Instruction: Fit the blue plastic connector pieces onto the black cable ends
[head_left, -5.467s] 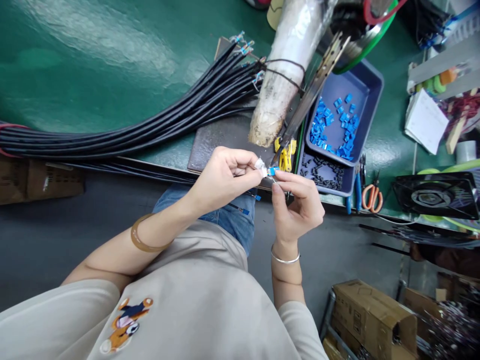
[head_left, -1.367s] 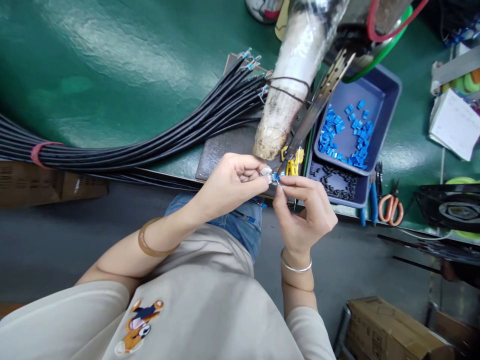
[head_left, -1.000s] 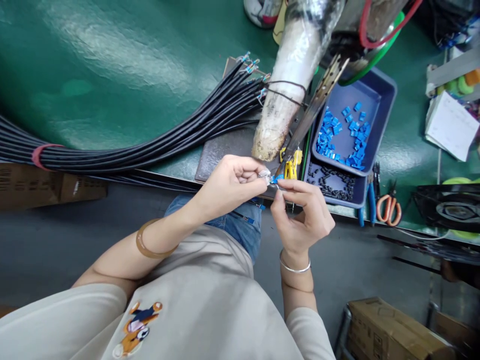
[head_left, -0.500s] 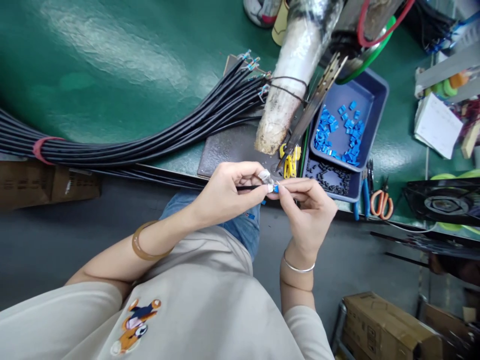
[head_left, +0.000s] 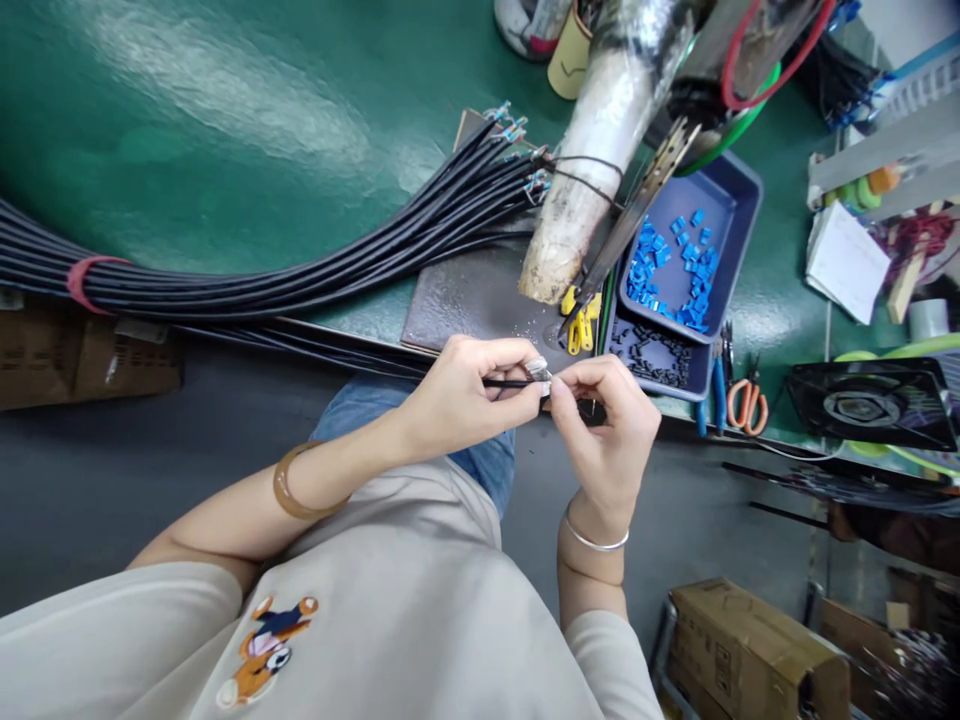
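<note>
My left hand (head_left: 480, 392) is closed around a black cable (head_left: 507, 383) near its end, with white tape or wrapping on the thumb and a finger. Fingers of my right hand (head_left: 600, 410) pinch at the tip of that cable, right beside my left fingertips. What lies between the right thumb and forefinger is too small and covered to make out. Both hands are held over my lap at the bench edge. Just beyond them lies a yellow tool (head_left: 580, 325) on a dark mat (head_left: 469, 300).
A bundle of black cables (head_left: 300, 290) runs along the green bench. A wrapped white nozzle (head_left: 574, 190) hangs above the mat. On the right stand a tray of blue pieces (head_left: 742, 215), a tray of black pieces (head_left: 701, 378), orange-handled scissors (head_left: 748, 405) and a black fan (head_left: 862, 405).
The blue piece seen between my fingertips half a second ago is now hidden. My right hand has shifted slightly left, closer to the left fingertips, and the view has turned a little.
</note>
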